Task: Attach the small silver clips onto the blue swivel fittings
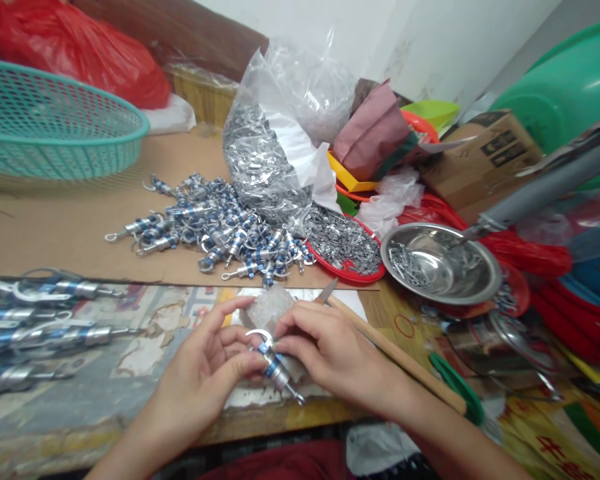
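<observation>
Near the table's front edge, my left hand (215,367) pinches a small silver and blue metal part (276,370) between thumb and fingers. The part has a curved hook at its top and a thin rod pointing down to the right. My right hand (325,340) is closed at the part's upper right side, its thumb and forefinger together by the hook; anything tiny between them is hidden. Behind the hands lies a clear lumpy piece (271,305). A big pile of similar parts (220,223) rests on cardboard farther back.
Finished-looking parts (45,333) lie in rows at left. Behind stand a green basket (60,127) and a bag of metal pieces (265,160). Rightward are a red plate (347,275), steel bowl (443,293), wooden stick (400,357) and blade (326,291).
</observation>
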A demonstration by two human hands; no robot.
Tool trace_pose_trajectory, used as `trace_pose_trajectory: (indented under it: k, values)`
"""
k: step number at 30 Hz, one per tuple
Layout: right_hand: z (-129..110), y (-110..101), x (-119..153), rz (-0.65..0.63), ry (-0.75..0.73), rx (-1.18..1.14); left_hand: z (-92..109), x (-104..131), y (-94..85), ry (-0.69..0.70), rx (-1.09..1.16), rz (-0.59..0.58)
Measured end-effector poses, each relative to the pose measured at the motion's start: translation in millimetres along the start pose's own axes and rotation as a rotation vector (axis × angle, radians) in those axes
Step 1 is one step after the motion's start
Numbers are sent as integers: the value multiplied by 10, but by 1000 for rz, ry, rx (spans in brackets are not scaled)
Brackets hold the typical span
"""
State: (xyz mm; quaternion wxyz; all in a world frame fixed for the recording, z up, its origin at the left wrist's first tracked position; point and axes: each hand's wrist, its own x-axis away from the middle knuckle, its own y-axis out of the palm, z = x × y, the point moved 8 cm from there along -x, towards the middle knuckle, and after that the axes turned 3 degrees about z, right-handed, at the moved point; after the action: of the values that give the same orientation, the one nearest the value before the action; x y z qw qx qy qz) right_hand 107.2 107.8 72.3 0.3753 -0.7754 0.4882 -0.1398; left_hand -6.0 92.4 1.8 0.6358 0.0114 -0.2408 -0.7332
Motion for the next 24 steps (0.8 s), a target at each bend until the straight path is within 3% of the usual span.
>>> trace_pose_trajectory:
  k: [4,6,12,16,20,22,24]
  values:
    - [137,24,-53,-73,283,-207,-20,-27,-20,5,-26,-23]
    - [146,71,-75,-117,323,-220,-23,-30,-25,13,-33,-36]
    - [61,106,-86,-13,112,-26,-43,-22,-18,18,-51,-60]
    - [29,124,-34,81,20,-76,-28,-24,-16,25,-28,-49]
    - [133,-173,116,315,-2,-120,-22,-26,-26,20,-45,-45]
    - [327,-434,284,458,60,0,-27,-31,-41,15,-48,-34]
    - [608,-598,468,454,193,239,-38,-37,-46,9,-46,-33]
